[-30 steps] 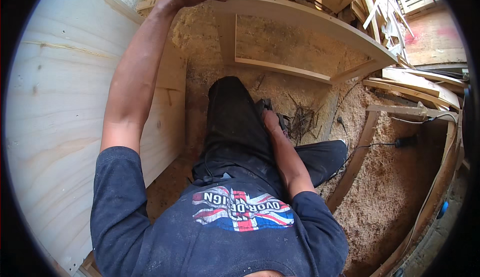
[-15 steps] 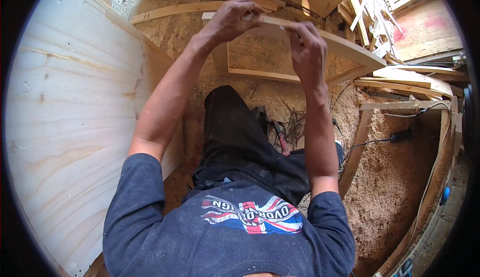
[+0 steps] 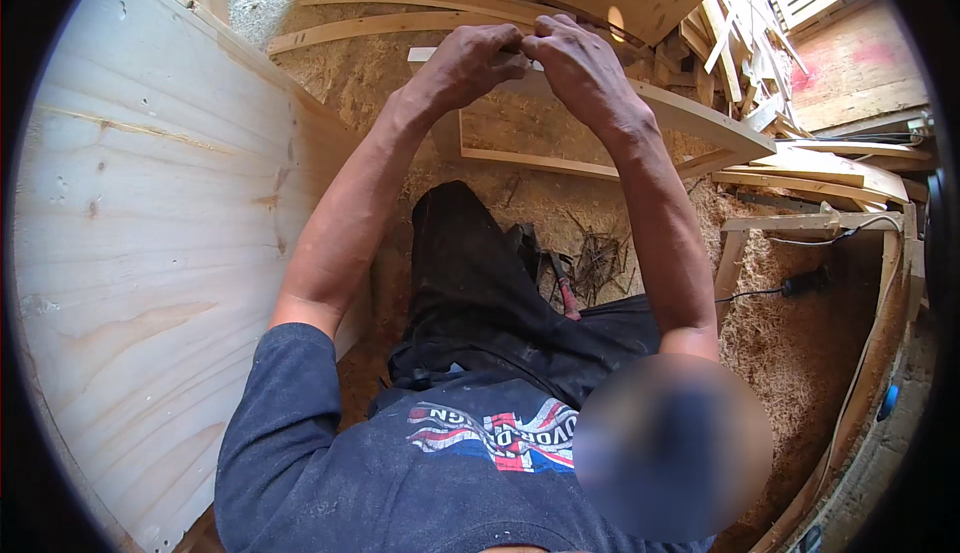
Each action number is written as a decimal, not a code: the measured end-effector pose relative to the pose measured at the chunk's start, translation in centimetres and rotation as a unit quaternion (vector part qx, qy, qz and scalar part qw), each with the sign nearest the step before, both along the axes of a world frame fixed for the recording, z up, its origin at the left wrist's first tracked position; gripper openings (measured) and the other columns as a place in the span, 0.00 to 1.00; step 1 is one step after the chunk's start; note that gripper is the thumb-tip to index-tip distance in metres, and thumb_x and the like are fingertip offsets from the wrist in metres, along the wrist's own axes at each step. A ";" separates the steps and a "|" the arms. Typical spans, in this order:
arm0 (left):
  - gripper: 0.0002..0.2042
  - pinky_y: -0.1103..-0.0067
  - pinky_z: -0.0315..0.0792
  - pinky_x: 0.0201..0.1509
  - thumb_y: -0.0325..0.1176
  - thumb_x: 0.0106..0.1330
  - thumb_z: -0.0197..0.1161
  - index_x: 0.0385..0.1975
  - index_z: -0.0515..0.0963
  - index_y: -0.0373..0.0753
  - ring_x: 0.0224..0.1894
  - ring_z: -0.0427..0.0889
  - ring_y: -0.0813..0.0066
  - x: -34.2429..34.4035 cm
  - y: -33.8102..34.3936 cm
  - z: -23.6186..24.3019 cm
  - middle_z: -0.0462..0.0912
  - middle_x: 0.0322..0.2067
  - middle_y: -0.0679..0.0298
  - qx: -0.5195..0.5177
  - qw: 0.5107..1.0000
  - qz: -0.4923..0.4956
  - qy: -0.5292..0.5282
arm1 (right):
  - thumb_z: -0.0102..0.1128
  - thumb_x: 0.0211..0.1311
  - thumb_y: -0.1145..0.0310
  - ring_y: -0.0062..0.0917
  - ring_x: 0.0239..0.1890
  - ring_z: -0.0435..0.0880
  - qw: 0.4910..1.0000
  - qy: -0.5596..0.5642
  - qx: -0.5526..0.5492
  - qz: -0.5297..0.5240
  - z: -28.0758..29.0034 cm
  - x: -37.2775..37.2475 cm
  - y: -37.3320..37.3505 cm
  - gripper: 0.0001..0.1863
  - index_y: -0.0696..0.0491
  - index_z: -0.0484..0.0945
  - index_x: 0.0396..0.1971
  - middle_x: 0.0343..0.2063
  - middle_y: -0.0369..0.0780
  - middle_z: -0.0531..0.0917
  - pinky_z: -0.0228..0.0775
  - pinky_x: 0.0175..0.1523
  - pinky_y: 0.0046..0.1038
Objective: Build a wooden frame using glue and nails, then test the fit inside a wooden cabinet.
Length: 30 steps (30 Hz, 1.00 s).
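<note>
My left hand [image 3: 475, 63] is closed at the top edge of a pale wooden frame [image 3: 720, 123] standing beyond my knees. My right hand [image 3: 580, 68] meets it there, fingers curled and almost touching the left ones; whatever is pinched between them is hidden. A red-handled hammer [image 3: 562, 285] lies beside my dark-trousered leg, next to scattered nails or thin dark debris [image 3: 600, 258].
A large pale plywood panel [image 3: 130, 253] stands at my left. Curved timber strips [image 3: 370, 28] lie at the back, offcuts [image 3: 725, 28] are heaped back right, and at my right a timber frame [image 3: 730, 253] with cables [image 3: 805, 281] surrounds sawdust.
My right hand has left the hammer by my leg and risen to the frame's top edge. My left hand has slid rightward along it, and both hands have come together.
</note>
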State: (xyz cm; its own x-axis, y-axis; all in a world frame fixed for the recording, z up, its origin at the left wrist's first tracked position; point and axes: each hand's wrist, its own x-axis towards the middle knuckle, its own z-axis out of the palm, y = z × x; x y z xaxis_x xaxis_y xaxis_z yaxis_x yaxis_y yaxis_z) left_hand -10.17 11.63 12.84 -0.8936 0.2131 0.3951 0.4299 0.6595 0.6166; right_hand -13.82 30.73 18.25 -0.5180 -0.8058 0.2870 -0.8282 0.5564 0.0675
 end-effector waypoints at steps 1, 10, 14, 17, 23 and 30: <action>0.12 0.72 0.82 0.49 0.28 0.64 0.72 0.44 0.80 0.33 0.42 0.88 0.65 -0.1 0.0 -0.1 0.88 0.39 0.57 0.000 1.000 0.000 -0.002 | 0.58 0.64 0.72 0.35 0.53 0.82 1.000 -0.002 0.000 0.000 0.0 -0.3 0.1 0.09 0.53 0.85 0.40 0.41 0.42 0.83 0.78 0.56 0.35; 0.19 0.70 0.83 0.48 0.28 0.63 0.73 0.49 0.72 0.37 0.48 0.89 0.63 -0.3 0.5 -0.3 0.89 0.41 0.53 0.089 0.995 -0.031 0.014 | 0.61 0.65 0.71 0.41 0.45 0.86 0.988 -0.087 -0.105 0.077 -0.8 -2.6 1.2 0.15 0.50 0.81 0.52 0.39 0.45 0.86 0.80 0.50 0.38; 0.20 0.68 0.83 0.49 0.28 0.62 0.74 0.48 0.69 0.36 0.49 0.89 0.57 0.3 -0.3 0.0 0.89 0.41 0.51 0.072 0.997 0.004 -0.019 | 0.64 0.69 0.74 0.33 0.38 0.87 0.887 -0.123 -0.445 0.013 -2.2 1.6 2.9 0.17 0.53 0.78 0.56 0.35 0.43 0.87 0.82 0.47 0.33; 0.21 0.67 0.82 0.51 0.28 0.62 0.74 0.48 0.69 0.36 0.50 0.88 0.55 0.6 -0.8 0.5 0.89 0.43 0.49 0.058 0.998 0.010 -0.015 | 0.64 0.72 0.69 0.29 0.34 0.87 0.795 -0.107 -0.561 -0.205 -10.5 4.8 9.5 0.16 0.59 0.78 0.54 0.33 0.44 0.86 0.81 0.43 0.30; 0.21 0.68 0.82 0.54 0.28 0.63 0.74 0.48 0.68 0.38 0.54 0.87 0.57 -0.3 0.2 0.0 0.89 0.45 0.50 0.066 0.998 0.010 -0.020 | 0.68 0.65 0.55 0.46 0.35 0.87 0.738 -0.531 0.084 -0.407 -34.6 17.3 19.3 0.23 0.66 0.82 0.38 0.36 0.56 0.87 0.78 0.42 0.47; 0.17 0.69 0.83 0.53 0.29 0.63 0.74 0.49 0.77 0.37 0.52 0.88 0.63 -0.8 0.2 0.0 0.89 0.44 0.55 0.037 0.999 -0.015 -0.020 | 0.67 0.68 0.65 0.21 0.23 0.79 0.649 -0.599 -0.278 -0.378 -29.1 16.7 21.1 0.20 0.60 0.77 0.54 0.30 0.39 0.83 0.72 0.28 0.29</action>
